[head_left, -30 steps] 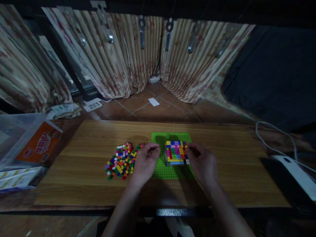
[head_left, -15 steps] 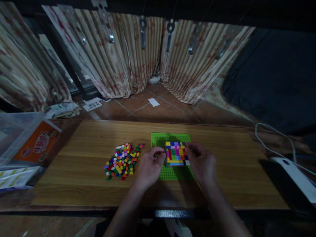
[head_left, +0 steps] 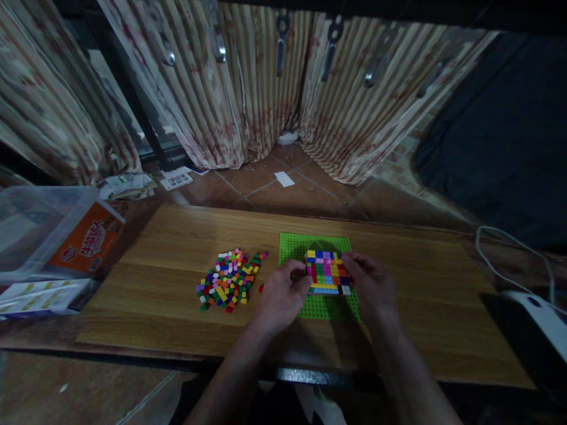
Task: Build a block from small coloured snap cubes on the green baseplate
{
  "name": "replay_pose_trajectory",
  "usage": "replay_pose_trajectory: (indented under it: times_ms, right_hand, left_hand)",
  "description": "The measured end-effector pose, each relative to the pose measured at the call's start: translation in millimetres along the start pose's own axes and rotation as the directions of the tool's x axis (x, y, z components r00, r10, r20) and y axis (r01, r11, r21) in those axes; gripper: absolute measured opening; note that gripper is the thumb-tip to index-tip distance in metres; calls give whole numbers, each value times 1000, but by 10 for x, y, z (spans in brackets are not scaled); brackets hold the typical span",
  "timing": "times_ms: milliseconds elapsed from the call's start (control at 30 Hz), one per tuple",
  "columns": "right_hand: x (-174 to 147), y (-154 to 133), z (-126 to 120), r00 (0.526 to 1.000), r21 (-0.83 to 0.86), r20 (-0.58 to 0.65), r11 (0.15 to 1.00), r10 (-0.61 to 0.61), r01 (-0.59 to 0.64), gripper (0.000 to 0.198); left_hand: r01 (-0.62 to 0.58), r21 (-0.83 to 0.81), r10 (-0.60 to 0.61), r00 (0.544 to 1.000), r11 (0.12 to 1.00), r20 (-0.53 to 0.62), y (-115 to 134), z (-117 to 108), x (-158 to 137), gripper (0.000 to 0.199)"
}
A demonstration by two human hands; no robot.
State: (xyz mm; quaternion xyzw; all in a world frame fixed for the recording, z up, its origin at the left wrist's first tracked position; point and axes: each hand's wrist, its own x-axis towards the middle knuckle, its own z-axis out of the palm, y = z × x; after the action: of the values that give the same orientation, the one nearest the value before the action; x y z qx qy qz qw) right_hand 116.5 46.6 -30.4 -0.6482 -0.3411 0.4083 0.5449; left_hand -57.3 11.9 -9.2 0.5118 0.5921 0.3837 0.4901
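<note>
A block of multicoloured toy bricks (head_left: 326,273), rectangular and several layers high, sits over a green studded baseplate (head_left: 290,243). My left hand (head_left: 283,295) is closed at its left side, with thumb and forefinger curled against the edge. At the right side my right hand (head_left: 374,286) grips the edge near the far corner, its fingertips partly hidden behind the block. Whether either hand also pinches a small loose brick cannot be made out. A single red brick (head_left: 261,288) lies just left of my left hand.
A pile of loose small bricks (head_left: 230,280) lies on the wooden table (head_left: 150,277), left of the baseplate. Clear plastic bin (head_left: 39,230) and a box (head_left: 44,295) stand off the left end. A black-and-white device (head_left: 531,330) with a white cable (head_left: 514,274) is at the right.
The whole view has shifted, so table and hands appear slightly farther right. Both hands stay at the block's sides. The red brick beside my left hand now shows.
</note>
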Motion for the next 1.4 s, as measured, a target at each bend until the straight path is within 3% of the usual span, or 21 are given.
replay_pose_trajectory:
  times_ms: [600, 800, 867, 933, 1033, 1100, 1167, 1233, 1333, 1400]
  right_hand:
    - [-19, 1, 46, 1000, -1, -10, 1000, 2, -2, 35]
    - [-9, 26, -3, 997, 20, 14, 997, 77, -78, 39]
    - [-21, -4, -13, 999, 7, -1, 999, 46, -46, 37]
    - [-63, -54, -11, 994, -45, -69, 996, -84, 81, 32]
    - [-210, -117, 23, 924, -159, -160, 933, -347, 322, 26]
    - [-360, -128, 69, 876, -173, -109, 877, -470, 449, 23]
    - [-531, -119, 134, 818, -167, 27, 804, -575, 571, 16]
    - [-698, -99, 218, 729, -162, 228, 713, -645, 682, 8]
    - [-892, -39, 374, 592, -100, 519, 644, -616, 758, 9]
    - [-976, 35, 481, 528, -82, 644, 636, -554, 768, 12]
  left_hand:
    - [-1, 36, 0, 999, 999, 34, -38, 15, 15, 14]
    - [5, 107, -11, 998, 994, 56, -5, 4, -13, 16]
    - [-10, 119, 4, 999, 993, 52, -16, -1, -14, 17]
    - [-32, 114, 30, 999, 993, 24, -38, -19, -3, 18]
    - [-99, 28, 101, 991, 995, -90, -76, -100, 41, 19]
    - [-156, -70, 139, 969, 985, -204, -90, -196, 80, 19]
    - [-191, -183, 126, 939, 964, -319, -87, -313, 110, 17]
    - [-209, -295, 70, 905, 932, -420, -70, -438, 123, 15]
    - [-231, -413, -27, 847, 881, -530, -42, -614, 113, 14]
    - [-250, -480, -75, 825, 841, -560, -31, -719, 95, 15]
